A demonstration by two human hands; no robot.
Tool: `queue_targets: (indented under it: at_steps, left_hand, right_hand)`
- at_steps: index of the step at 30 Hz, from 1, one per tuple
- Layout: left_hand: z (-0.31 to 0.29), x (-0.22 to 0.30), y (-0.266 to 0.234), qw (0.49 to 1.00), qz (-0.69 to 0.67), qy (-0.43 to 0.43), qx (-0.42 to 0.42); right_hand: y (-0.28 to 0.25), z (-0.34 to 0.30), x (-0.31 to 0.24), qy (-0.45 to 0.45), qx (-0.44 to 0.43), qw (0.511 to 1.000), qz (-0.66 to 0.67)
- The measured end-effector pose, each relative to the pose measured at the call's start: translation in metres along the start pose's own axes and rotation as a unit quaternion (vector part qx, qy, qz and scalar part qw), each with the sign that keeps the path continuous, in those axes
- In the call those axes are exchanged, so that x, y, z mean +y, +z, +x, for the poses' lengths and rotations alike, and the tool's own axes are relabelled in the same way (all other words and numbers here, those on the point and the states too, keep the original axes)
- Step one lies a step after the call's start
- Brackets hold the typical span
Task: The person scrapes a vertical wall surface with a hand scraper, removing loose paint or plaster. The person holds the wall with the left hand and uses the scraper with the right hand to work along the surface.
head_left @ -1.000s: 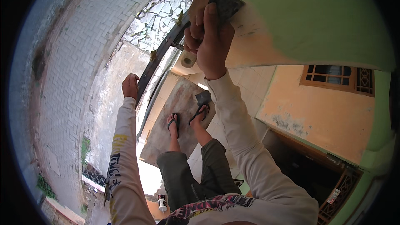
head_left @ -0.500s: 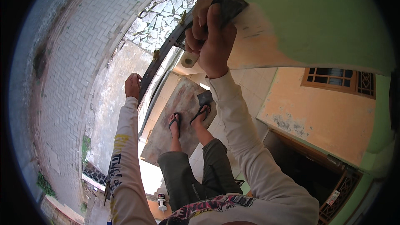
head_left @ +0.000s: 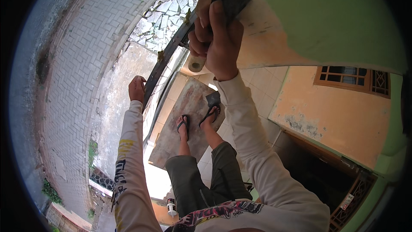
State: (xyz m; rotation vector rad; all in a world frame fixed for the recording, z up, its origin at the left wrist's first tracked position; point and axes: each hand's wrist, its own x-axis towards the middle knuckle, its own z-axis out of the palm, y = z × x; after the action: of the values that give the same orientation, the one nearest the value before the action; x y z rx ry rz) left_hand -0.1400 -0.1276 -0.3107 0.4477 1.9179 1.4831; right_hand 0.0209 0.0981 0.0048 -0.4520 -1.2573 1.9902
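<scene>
My right hand is wrapped round a putty knife with a broad dark blade and a pale handle, whose holed end sticks out below the fist. A finger lies along the blade, which is up against a wall surface of green paint beside a bare orange patch. On the left, the curled fingers of my left hand hold the edge of a long dark beam. Part of its grip is hidden behind the beam.
I stand in black flip-flops on a stained board raised above a tiled floor. A dark square plate lies by my right foot. A white bottle is low down. Right are a barred window and a dark doorway; paving lies left.
The putty knife and my right hand have shifted slightly left and up in view. My left hand keeps its hold on the beam. The view itself has moved a little.
</scene>
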Motion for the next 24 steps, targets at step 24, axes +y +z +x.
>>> queue_targets:
  at_steps: [24]
  left_hand:
    - [0.000,0.000,-0.004,1.000,0.002,-0.007,-0.025]
  right_hand:
    - [-0.002,-0.010,-0.013,-0.025,0.026,0.999,-0.001]
